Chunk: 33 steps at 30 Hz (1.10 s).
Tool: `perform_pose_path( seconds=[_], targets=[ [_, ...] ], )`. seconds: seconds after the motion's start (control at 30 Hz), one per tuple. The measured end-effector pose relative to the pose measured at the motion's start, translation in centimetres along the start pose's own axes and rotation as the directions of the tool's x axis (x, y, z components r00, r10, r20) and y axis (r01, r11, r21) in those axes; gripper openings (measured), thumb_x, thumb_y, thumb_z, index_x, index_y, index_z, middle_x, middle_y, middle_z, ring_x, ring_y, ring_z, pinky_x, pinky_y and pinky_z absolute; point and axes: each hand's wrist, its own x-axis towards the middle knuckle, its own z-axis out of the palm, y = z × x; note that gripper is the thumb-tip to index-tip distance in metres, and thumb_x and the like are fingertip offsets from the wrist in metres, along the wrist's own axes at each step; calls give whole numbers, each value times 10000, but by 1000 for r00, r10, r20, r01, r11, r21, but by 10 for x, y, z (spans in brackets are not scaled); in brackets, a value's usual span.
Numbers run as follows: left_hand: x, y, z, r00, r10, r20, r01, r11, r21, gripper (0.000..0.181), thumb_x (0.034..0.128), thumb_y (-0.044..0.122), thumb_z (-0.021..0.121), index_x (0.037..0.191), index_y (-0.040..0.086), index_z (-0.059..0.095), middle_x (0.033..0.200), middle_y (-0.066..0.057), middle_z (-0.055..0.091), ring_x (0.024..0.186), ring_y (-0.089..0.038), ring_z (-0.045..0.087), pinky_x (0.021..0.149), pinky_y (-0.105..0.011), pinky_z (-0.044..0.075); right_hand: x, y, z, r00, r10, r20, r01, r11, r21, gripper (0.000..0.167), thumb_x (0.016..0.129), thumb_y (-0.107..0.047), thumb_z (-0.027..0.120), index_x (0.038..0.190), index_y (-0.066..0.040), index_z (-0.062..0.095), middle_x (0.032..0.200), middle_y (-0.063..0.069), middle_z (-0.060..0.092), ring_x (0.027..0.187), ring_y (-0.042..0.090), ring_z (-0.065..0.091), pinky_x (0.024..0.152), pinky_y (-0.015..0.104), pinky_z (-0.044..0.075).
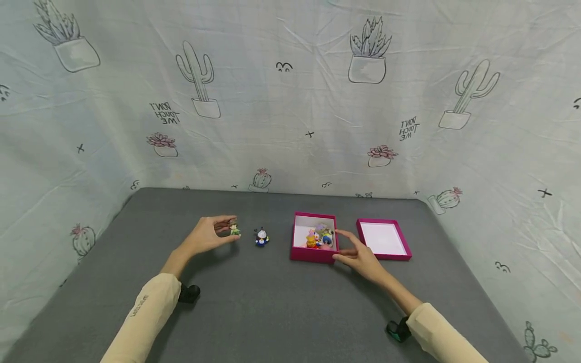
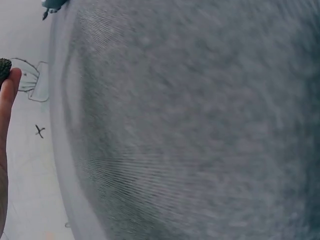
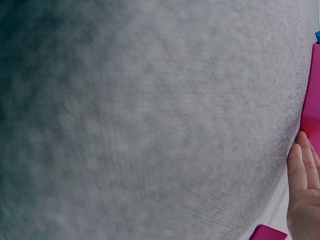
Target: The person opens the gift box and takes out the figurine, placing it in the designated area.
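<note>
My left hand point(image 1: 210, 235) pinches a small figurine in green point(image 1: 234, 228) between thumb and fingers, held over the grey table. In the left wrist view only the fingers point(image 2: 11, 82) and a dark bit of it show at the left edge. Just right of it stands a small blue, white and black figurine point(image 1: 261, 237). A magenta box point(image 1: 313, 255) stands without its lid, with several colourful figurines point(image 1: 321, 237) gathered at its right side. My right hand point(image 1: 363, 259) touches the box's right side, its fingers fairly straight in the right wrist view.
The box's lid point(image 1: 385, 239) lies upturned, white inside, to the right of the box beyond my right hand. Grey cloth covers the table point(image 1: 272, 307). A pale curtain point(image 1: 290, 101) printed with cacti encloses the back and both sides.
</note>
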Motion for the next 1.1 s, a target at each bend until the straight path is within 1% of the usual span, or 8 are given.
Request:
perform_pose_path(
  seconds=[0.13,0.37,0.47,0.57,0.77,0.87,1.0,1.1],
  targets=[
    [-2,-5,3,1000,-13,9,13,1000,13,676,804,333,783,1325,-25,543,1253,-199,602,1074,-308,631,893,-401,505,-1,0,0,1000,5,2,-5,1000,1,644,882,-24,673,1435,15,345,1124,313,623,960,354,671,778,334,545],
    [0,-17,9,999,-18,34,18,1000,24,684,807,327,781,1317,-58,535,1272,-228,581,1095,-327,617,895,-390,503,0,29,4,1000,21,-4,-21,1000,-6,680,889,-163,695,1468,-117,341,1189,270,611,982,276,677,784,327,541],
    [2,-18,9,998,-43,49,41,999,28,684,786,326,799,1310,-37,551,1276,-209,584,1110,-310,611,907,-377,498,0,34,4,1000,27,-1,-27,1000,5,678,888,-200,699,1465,-149,347,1210,259,604,991,267,674,793,332,541],
    [5,-19,9,995,-50,84,46,998,49,687,773,338,808,1306,-18,561,1274,-197,587,1125,-304,602,919,-376,491,0,35,4,1000,26,-2,-25,1000,12,672,887,-209,701,1460,-163,355,1241,264,583,1000,283,670,806,366,544],
    [12,-16,8,988,-6,155,-12,993,118,683,784,359,795,1303,-18,561,1258,-199,596,1118,-327,602,923,-420,486,1,32,4,1000,24,-9,-24,1000,-14,670,891,-182,694,1464,-137,349,1269,270,561,1003,286,669,798,363,547],
    [14,-13,8,986,11,168,-38,987,159,674,781,364,796,1298,-5,569,1249,-183,605,1099,-319,612,917,-429,489,1,23,3,1000,18,-8,-18,1000,-9,670,891,-127,689,1463,-82,343,1240,294,570,992,315,668,781,344,543],
    [17,-12,8,982,23,186,-58,982,182,674,776,357,802,1301,3,569,1256,-177,602,1094,-319,613,918,-435,487,1,7,1,1000,10,-3,-10,1000,19,659,883,-58,684,1447,-18,346,1229,332,557,981,357,664,772,334,542],
    [19,-13,8,979,30,201,-70,978,196,672,773,336,808,1306,8,565,1262,-176,598,1106,-324,606,924,-439,482,2,7,1,1000,-9,-3,9,1000,7,649,886,-65,683,1439,-9,349,1225,334,558,969,332,673,752,320,547]
  ],
)
